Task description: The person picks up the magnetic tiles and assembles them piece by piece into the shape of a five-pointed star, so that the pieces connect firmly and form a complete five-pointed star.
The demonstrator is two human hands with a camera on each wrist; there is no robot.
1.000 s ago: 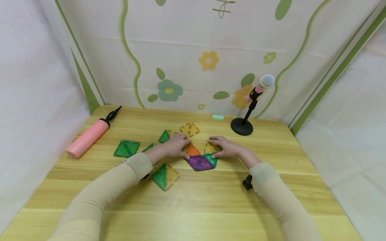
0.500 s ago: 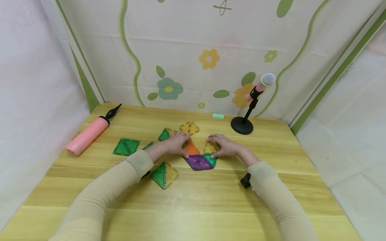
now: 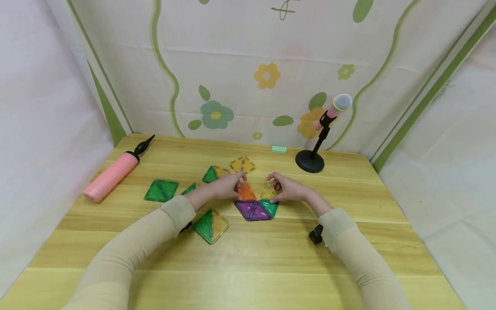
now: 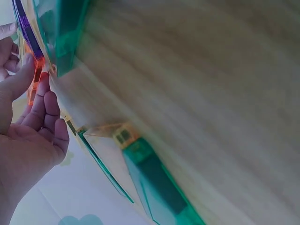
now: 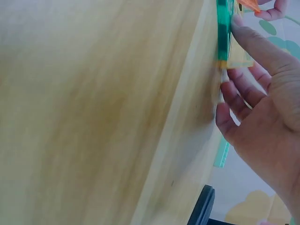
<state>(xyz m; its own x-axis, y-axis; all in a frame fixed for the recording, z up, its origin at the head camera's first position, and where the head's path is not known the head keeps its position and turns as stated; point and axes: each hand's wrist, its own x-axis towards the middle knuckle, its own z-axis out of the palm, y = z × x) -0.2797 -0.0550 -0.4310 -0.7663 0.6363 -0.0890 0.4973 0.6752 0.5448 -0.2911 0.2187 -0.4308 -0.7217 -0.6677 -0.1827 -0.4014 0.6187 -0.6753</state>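
Note:
Two purple triangular magnetic tiles lie flat in a joined row with a green triangle tile, between the hands. An orange triangle tile stands at the left of their far edges, and a yellow triangle tile at the right; both look tipped up a little. The left hand pinches the orange tile between thumb and fingers, clearest in the left wrist view. With its thumb on the green tile and curled fingers behind the yellow one, the right hand grips that corner.
Left of the group lie a green-and-yellow tile pair, a green square and smaller tiles partly behind the left arm. A yellow tile square lies behind. Farther out are a pink pump, a microphone stand and a mint block.
The fingers of both hands have curled in slightly, and the orange and yellow tiles appear more tipped up than before. The other tiles keep their places.

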